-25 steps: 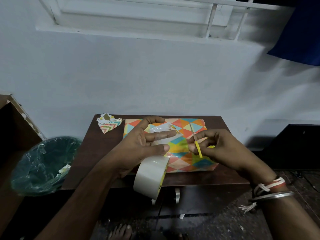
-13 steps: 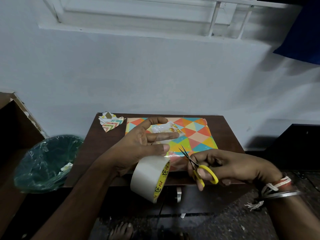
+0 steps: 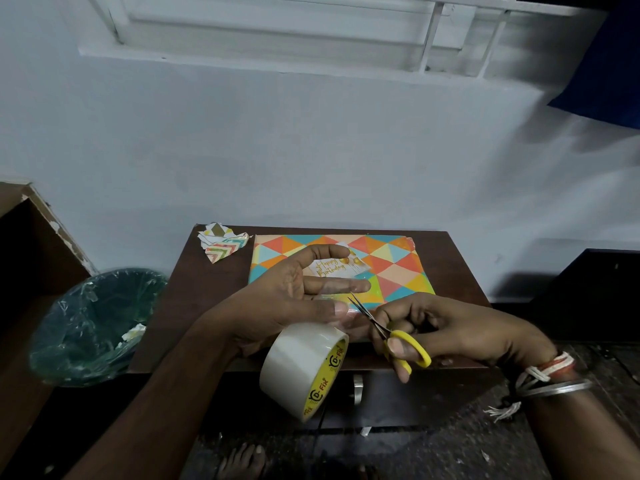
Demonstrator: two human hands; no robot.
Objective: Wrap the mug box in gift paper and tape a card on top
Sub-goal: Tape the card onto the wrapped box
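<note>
Over the front edge of the table (image 3: 162, 306), the left hand (image 3: 294, 296) is raised palm-up, its arm reaching in from the lower left. Its thumb and two upper fingers (image 3: 343, 285) are stretched out straight and spread apart. A clear strip of tape seems to run across them, though this is hard to make out. The lower fingers are hidden, and the roll of tape (image 3: 301, 370) hangs from that hand just beneath the palm, tilted, with its yellow printed core facing right.

The right hand (image 3: 460, 332) comes in from the lower right with the wrist bent and the fingers curled. It grips a pair of scissors (image 3: 398, 341), with the thumb through one yellow loop. The thin blades are nearly together and point up and left, their tips close to the left hand's outstretched fingertip. Thread bands and a metal bangle (image 3: 554, 386) circle the right wrist.

Behind both hands the wrapped box (image 3: 394, 268) lies flat on the table in paper patterned with coloured triangles. The card (image 3: 334, 266), lettered "Happy Birthday", rests on top of it, partly covered by the left thumb.

Paper scraps (image 3: 223, 245) lie at the table's far left corner. A bin (image 3: 93, 327) with a green liner stands on the floor to the left.
</note>
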